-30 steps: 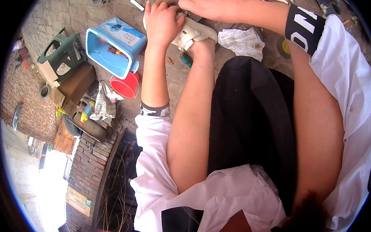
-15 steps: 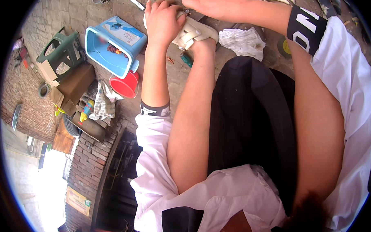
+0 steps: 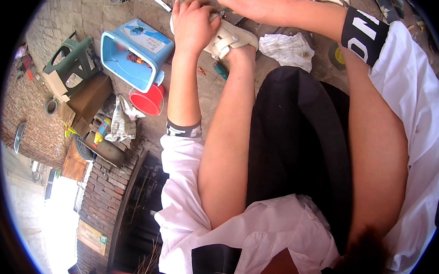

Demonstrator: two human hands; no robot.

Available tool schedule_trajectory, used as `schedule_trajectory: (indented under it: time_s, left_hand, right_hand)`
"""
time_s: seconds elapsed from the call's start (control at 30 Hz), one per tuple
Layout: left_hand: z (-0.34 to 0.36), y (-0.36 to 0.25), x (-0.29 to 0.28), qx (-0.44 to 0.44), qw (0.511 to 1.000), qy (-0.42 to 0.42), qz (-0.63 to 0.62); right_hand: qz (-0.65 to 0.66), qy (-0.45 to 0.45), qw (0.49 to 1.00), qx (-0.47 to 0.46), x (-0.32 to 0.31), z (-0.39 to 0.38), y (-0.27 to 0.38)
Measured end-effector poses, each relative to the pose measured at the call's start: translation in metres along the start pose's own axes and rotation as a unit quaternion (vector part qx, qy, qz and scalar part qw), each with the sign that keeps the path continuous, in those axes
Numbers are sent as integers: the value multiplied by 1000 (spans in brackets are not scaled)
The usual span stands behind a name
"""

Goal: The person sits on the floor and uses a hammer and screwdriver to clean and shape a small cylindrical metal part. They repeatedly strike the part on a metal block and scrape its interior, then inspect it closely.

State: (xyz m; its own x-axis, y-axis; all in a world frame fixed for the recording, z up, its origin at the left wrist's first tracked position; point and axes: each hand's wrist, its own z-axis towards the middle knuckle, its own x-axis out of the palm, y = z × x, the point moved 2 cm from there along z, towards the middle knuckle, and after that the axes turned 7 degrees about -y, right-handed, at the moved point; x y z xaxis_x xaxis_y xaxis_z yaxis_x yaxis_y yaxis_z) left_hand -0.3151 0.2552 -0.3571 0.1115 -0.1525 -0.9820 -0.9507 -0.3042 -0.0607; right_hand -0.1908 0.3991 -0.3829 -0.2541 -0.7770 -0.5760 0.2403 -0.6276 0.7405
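Note:
My left hand (image 3: 192,26) is bent over the toe end of the cream strappy shoe (image 3: 231,39) on my left foot. Its fingers curl down at the far side, and what they close on is hidden beneath them. Just to its right my right hand (image 3: 255,6) reaches in from the right, partly cut off by the upper edge. Its visible fingers are pressed together and point left; whatever they hold does not show. A small metallic bit (image 3: 221,14), too small to name, lies between the two hands.
A crumpled white cloth (image 3: 287,50) lies right of the shoe, a green-handled object (image 3: 221,70) beside my ankle. On the left are a tipped blue bin (image 3: 106,60), a red bucket (image 3: 148,99), a green plastic stool (image 3: 74,59) and a cardboard box (image 3: 90,96). A round yellow-centred disc (image 3: 338,56) lies right.
My right hand and forearm have shifted very slightly to the right. The left hand and the surrounding things look the same.

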Motion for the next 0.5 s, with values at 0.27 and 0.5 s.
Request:
schedule_trajectory:
  time_s: [0.27, 0.5]
  left_hand:
    - [1, 0, 0, 0, 1000, 0, -3]
    - [6, -6, -4, -25, 996, -56, -61]
  right_hand:
    - [-7, -5, 1000, 0, 3, 0, -1]
    - [22, 11, 998, 52, 3, 7, 4]
